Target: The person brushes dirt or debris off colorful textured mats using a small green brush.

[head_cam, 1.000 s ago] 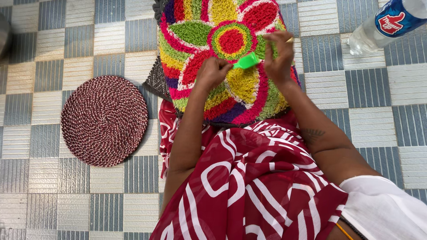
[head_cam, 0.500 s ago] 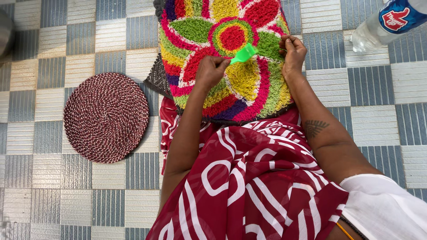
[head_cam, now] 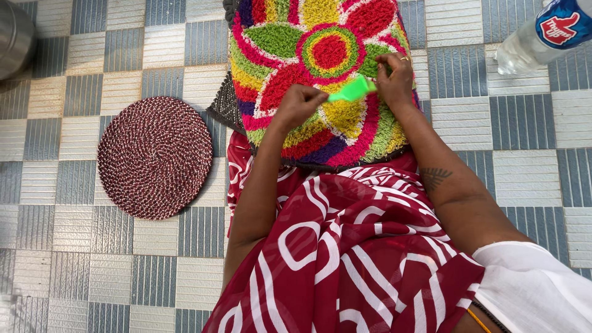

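Observation:
A round tufted mat [head_cam: 320, 74] with a flower pattern in red, green, yellow and purple lies over my lap and the tiled floor. My left hand [head_cam: 298, 105] is closed around a bright green plastic tool [head_cam: 351, 91], whose flat end points right over the mat's yellow petal. My right hand [head_cam: 394, 79] rests on the mat just right of the tool's tip, fingers bent and pinching at the pile. A ring shows on one finger.
A round maroon and white braided mat [head_cam: 155, 157] lies on the floor to my left. A clear plastic bottle [head_cam: 542, 34] with a blue label lies at the top right. A metal vessel [head_cam: 13, 38] sits at the top left corner. A dark mat edge [head_cam: 223, 106] peeks out under the colourful mat.
My right hand moved away to the mat's right edge, then came back beside the green tool's tip. The left hand kept hold of the tool. The view shifted slightly.

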